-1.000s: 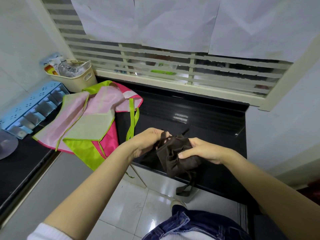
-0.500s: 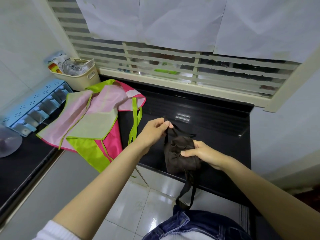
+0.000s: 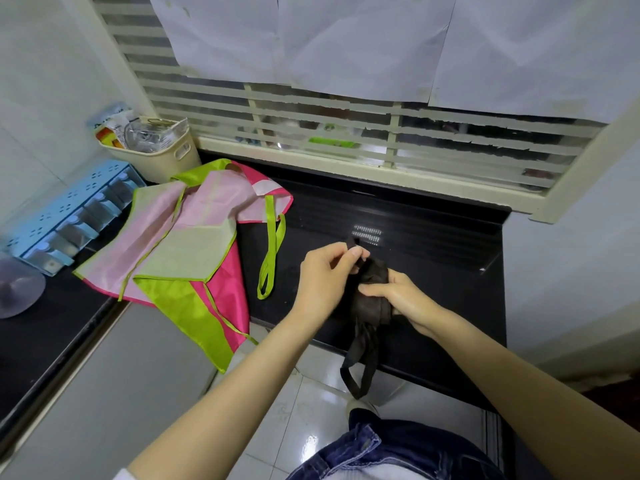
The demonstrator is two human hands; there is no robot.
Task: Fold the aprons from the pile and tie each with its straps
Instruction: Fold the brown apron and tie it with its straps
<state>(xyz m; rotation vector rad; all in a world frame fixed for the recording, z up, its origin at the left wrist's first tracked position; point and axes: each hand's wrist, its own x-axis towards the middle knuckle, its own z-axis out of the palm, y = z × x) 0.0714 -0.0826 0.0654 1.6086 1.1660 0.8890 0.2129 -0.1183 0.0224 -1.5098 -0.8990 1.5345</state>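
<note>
Strap point(image 3: 352, 242): left hand point(image 3: 323, 275) pinches nearer apron point(image 3: 371, 313) | right hand point(image 3: 403, 299) still gripping

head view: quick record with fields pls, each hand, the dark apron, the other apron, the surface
left hand: pinches the strap end above the bundle
right hand: grips the dark brown apron, bunched into a bundle
strap loop: hangs below the bundle, past the counter's front edge
pink and green apron: spread out unfolded, left of the hands
surface: black counter under a window
knot: cannot tell, hands cover it
</note>
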